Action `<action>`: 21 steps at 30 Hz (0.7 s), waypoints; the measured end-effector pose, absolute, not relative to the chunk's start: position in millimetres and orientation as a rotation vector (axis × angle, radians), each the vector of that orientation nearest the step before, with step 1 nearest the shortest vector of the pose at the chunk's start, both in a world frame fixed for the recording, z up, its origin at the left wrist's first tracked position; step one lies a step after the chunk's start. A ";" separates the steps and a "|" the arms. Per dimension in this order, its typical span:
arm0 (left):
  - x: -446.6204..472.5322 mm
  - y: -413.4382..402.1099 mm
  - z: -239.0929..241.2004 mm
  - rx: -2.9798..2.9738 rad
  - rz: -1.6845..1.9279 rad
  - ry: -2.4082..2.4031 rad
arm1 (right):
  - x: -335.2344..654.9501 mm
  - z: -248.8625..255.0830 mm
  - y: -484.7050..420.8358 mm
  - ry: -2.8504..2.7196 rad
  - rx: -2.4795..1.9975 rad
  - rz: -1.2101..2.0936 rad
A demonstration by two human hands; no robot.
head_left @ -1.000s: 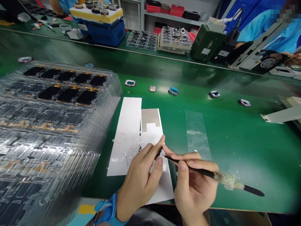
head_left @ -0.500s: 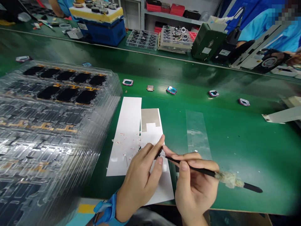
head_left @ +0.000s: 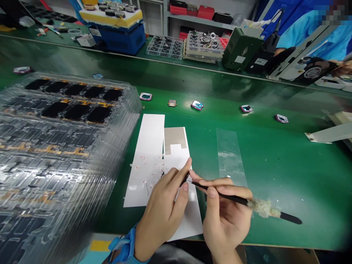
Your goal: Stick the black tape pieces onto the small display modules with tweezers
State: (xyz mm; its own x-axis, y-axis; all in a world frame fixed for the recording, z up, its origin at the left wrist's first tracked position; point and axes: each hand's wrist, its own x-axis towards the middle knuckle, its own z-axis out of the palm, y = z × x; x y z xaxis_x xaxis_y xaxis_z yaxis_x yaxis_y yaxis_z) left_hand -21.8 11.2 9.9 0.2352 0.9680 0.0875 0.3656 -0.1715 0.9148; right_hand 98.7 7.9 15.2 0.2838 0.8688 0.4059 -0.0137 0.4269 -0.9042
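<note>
My left hand (head_left: 163, 207), with a blue strap at its wrist, pinches a small dark thin piece (head_left: 184, 178) between thumb and fingers. Most of that piece is hidden by the fingers. In my right hand (head_left: 227, 216) is a pair of slim black tweezers (head_left: 233, 198), wrapped in yellowish tape near the back end. Their tip meets the edge of the dark piece. Beneath both hands lies a white sheet (head_left: 176, 160) with a grey-beige patch (head_left: 176, 136). A second white strip (head_left: 151, 135), scattered with tiny reddish bits, lies to its left.
Stacked clear trays (head_left: 118, 121) of black screens fill the left. A clear film (head_left: 229, 154) lies on the green bench right of the sheets. Several small frames, one a pink-edged frame (head_left: 197, 105), form a loose row behind. A blue machine (head_left: 118, 38) and a co-worker's sleeve (head_left: 299, 33) are beyond.
The whole view has shifted slightly. Both hands keep the same grip, with the tweezers' tip still at the dark piece.
</note>
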 end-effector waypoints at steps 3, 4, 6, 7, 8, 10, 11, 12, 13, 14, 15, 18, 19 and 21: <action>-21.8 10.6 9.2 1.690 0.929 1.251 | 99.5 13.7 8.5 -1.150 -0.924 0.714; -21.8 10.8 8.8 1.691 0.933 1.248 | 99.7 13.3 8.6 -1.155 -0.909 0.709; -21.6 11.9 8.0 1.696 0.939 1.241 | 100.1 12.6 8.7 -1.156 -0.898 0.703; -21.5 12.6 7.7 1.698 0.943 1.236 | 100.3 12.4 8.7 -1.158 -0.898 0.698; -21.5 13.1 7.4 1.700 0.946 1.231 | 100.4 12.3 8.7 -1.164 -0.902 0.693; -21.6 13.5 7.4 1.700 0.948 1.226 | 100.7 12.1 8.4 -1.175 -0.915 0.687; -21.7 13.4 7.7 1.696 0.945 1.225 | 100.8 12.0 8.3 -1.179 -0.921 0.687; -21.8 13.0 8.1 1.690 0.942 1.225 | 100.9 12.0 8.0 -1.183 -0.926 0.687; -21.9 12.4 8.6 1.684 0.936 1.226 | 101.1 11.9 7.7 -1.190 -0.927 0.690; -22.0 11.9 9.1 1.679 0.930 1.227 | 101.3 11.8 7.4 -1.198 -0.925 0.693; -22.0 11.3 9.6 1.676 0.926 1.227 | 101.5 11.8 7.0 -1.208 -0.919 0.697; -22.2 10.5 10.1 1.679 0.932 1.222 | 102.2 12.2 6.4 -1.213 -0.900 0.700; -22.3 10.4 9.9 1.680 0.939 1.221 | 102.2 12.6 6.3 -1.205 -0.896 0.699; -22.8 10.7 9.0 1.682 0.947 1.230 | 102.1 13.4 6.5 -1.188 -0.888 0.709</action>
